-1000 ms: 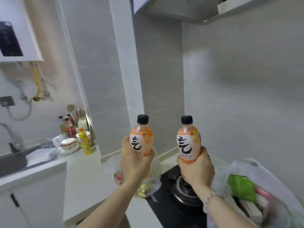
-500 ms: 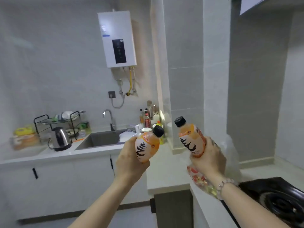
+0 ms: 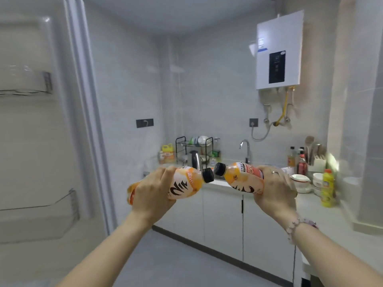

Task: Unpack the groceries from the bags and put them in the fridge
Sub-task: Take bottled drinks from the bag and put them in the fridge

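Two orange drink bottles, black caps on, are carried in mid-air ahead of the sink cabinets: left bottle (image 3: 182,186) clamped in the left grip (image 3: 153,193), right bottle (image 3: 242,179) clamped in the right grip (image 3: 273,187), fingers wrapped round each body. Both lie tipped close to level, necks pointing inward, the caps just beside each other; I cannot tell whether they touch. The fridge door (image 3: 37,121) stands open at the left, with its lower door shelf (image 3: 41,204) showing and blurred. Risks, as judged: the caps may knock together mid-swing and jolt a hold. The labels look smooth, so a bottle held sideways could slide out base first. With both grips full, nothing is free to steady the door. A bottle brought in still tilted may catch the shelf rail or topple once released. Behind stand the kettle (image 3: 194,159) and the wall water heater (image 3: 278,50); at the right, the tabletop (image 3: 317,204) with a yellow bottle (image 3: 327,187). Against half a second ago, the bottles lean further over and sit closer, and the view has swung left off the hob onto the fridge door. A second ago both stood upright above the hob beside the bags, now out of view.
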`<state>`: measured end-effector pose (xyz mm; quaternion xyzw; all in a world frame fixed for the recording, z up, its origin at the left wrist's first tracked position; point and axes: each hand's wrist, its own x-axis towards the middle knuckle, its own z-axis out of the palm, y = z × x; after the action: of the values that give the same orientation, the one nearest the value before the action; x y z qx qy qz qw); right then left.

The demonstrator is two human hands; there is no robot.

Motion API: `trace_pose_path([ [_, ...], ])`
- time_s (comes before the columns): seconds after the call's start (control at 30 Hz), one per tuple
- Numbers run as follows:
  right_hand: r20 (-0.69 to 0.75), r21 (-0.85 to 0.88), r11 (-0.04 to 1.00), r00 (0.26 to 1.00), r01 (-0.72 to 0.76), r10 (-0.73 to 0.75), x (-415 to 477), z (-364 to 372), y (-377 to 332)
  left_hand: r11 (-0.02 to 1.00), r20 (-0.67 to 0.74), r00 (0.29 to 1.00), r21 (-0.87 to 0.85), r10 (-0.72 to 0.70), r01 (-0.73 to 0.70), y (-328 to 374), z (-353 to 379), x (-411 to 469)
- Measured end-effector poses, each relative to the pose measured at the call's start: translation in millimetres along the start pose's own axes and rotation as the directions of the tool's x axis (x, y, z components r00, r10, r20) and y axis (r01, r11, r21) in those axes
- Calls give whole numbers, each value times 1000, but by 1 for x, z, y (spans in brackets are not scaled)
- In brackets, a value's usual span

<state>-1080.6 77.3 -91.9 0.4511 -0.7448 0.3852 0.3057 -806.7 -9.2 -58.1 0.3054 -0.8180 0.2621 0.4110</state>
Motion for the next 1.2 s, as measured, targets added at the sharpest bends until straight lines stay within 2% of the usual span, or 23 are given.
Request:
trace_pose_path([
  [0.1, -24, 74, 991, 993, 116, -114, 2, 19, -41, 993, -77, 997, 110, -20, 29, -43, -23, -8],
  [0.23, 38, 144, 973, 981, 183, -190, -5, 32, -87, 961, -171, 984, 262, -39, 84, -81, -52, -23],
  [0.3, 54, 166, 955, 965, 246, -257, -5, 36, -106, 932, -172, 984, 346, -53, 111, -95, -69, -34],
  [0.43, -41, 220, 897, 923, 383, -383, 0, 49, -148, 850, -160, 982, 499, -103, 170, -113, -105, -63],
  [0.6, -74, 397, 809, 893, 434, -443, -3, 63, -210, 745, -129, 954, 599, -270, 292, -132, -153, -96],
  [0.77, -211, 545, 635, 823, 547, -528, -15, 60, -285, 622, -138, 892, 671, -431, 404, -137, -203, -130],
  [0.87, -283, 623, 514, 782, 590, -555, -27, 44, -331, 535, -170, 822, 684, -543, 495, -133, -231, -150],
  [0.97, -330, 713, 395, 775, 579, -539, -43, 24, -374, 435, -220, 736, 686, -640, 583, -129, -260, -169],
  [1.07, -385, 753, 298, 760, 587, -524, -65, 8, -412, 386, -253, 730, 716, -634, 583, -134, -290, -190],
  [1.2, -417, 765, 219, 724, 606, -549, -96, -2, -462, 344, -295, 727, 731, -620, 590, -157, -322, -217],
])
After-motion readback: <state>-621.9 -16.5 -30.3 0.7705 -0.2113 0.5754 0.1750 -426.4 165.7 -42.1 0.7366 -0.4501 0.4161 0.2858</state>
